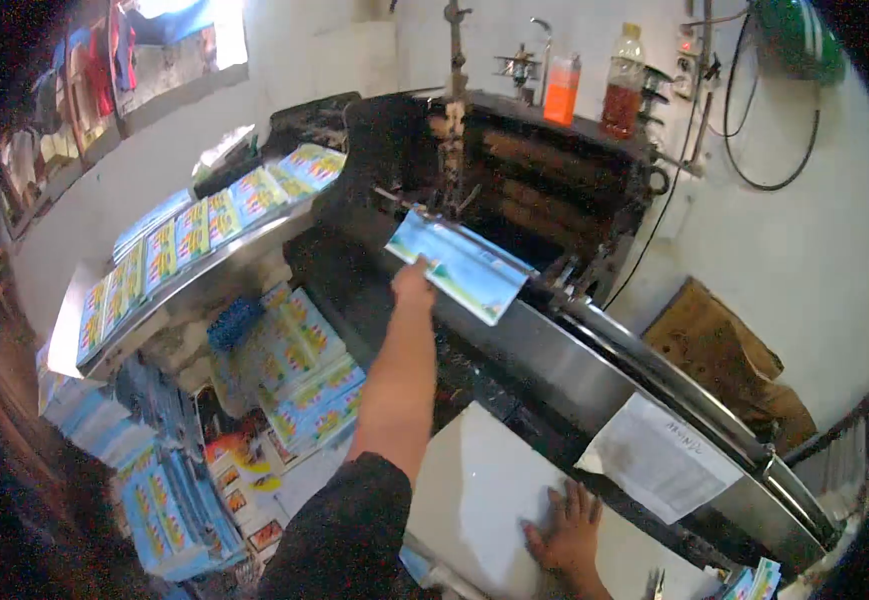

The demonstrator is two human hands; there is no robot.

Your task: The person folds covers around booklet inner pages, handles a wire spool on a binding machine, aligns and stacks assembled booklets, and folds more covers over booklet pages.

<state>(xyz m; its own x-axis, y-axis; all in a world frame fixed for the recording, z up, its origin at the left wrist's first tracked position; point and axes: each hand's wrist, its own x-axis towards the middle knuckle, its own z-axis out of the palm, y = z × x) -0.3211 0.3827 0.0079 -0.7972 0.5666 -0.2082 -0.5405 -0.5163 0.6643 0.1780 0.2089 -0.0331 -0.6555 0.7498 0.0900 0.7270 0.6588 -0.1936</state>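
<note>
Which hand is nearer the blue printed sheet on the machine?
Left. The left hand is right at the near edge of the blue printed sheet; the right hand lies on the white board, well apart from it.

Sheet (466, 266) on machine (584, 355), paper stacks (174, 515) left, bottles (623, 100) behind.

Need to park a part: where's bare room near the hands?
Bare: white board between black sleeve and right hand; a smaller patch right of that hand, up to the small tool. Crowded: the shelf at left, lined with prints, and the stacks below it.
</note>
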